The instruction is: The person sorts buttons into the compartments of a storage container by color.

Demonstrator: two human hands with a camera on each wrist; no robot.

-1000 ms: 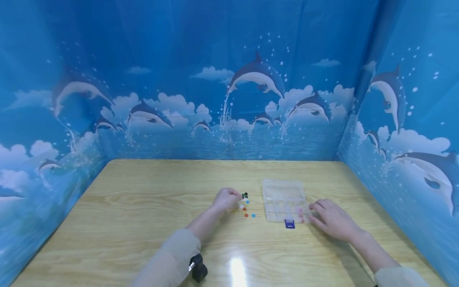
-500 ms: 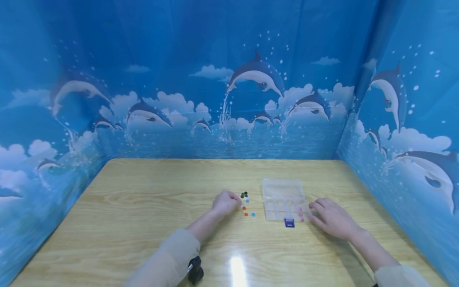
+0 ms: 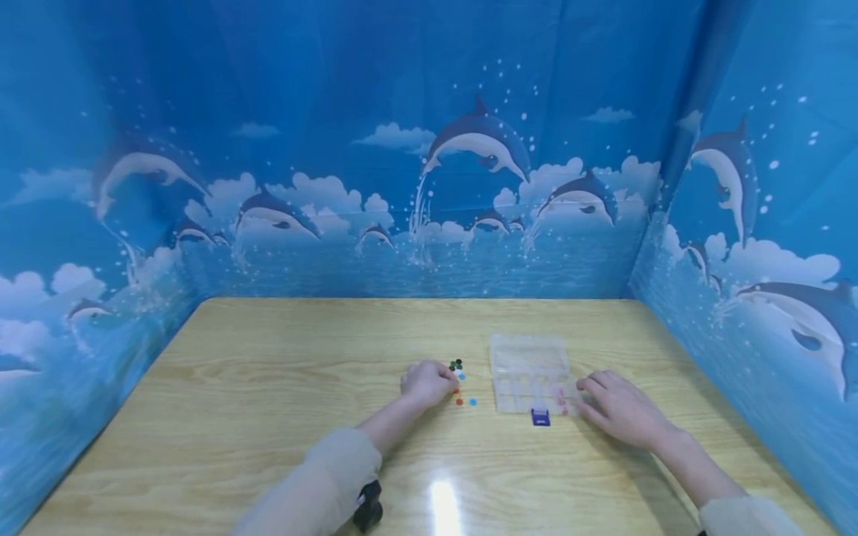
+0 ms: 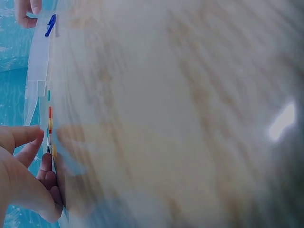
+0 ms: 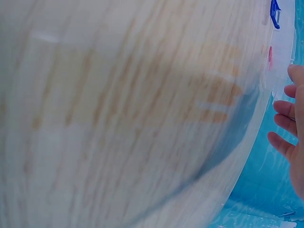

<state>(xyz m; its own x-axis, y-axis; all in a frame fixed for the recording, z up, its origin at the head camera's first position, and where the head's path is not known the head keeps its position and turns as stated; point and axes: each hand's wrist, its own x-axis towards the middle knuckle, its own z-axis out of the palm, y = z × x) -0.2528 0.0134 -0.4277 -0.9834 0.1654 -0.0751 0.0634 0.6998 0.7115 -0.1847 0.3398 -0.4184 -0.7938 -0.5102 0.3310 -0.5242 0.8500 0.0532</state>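
My left hand (image 3: 427,383) reaches in from the left to small flat round pieces on the table, fingertips right over them. In the left wrist view its fingers (image 4: 28,135) stand apart beside the row of pieces, with no piece showing between them. Dark green and black pieces (image 3: 456,365) lie farthest back; a red piece (image 3: 459,402) and a blue piece (image 3: 473,402) lie nearest me. A clear compartment box (image 3: 529,353) stands to their right, lid folded back. My right hand (image 3: 620,409) rests with relaxed fingers at its right edge. Pink pieces (image 3: 561,398) show in its right-hand compartments.
The box's dark blue latch (image 3: 540,418) sticks out at its front. Wood-patterned table (image 3: 268,372) surrounds everything, enclosed at the back and sides by a blue dolphin-print curtain (image 3: 375,112). A black device (image 3: 367,506) sits at my left sleeve.
My left hand has shifted slightly right and toward me, from beside the dark pieces to over the white and red ones. My right hand and the box stay put.
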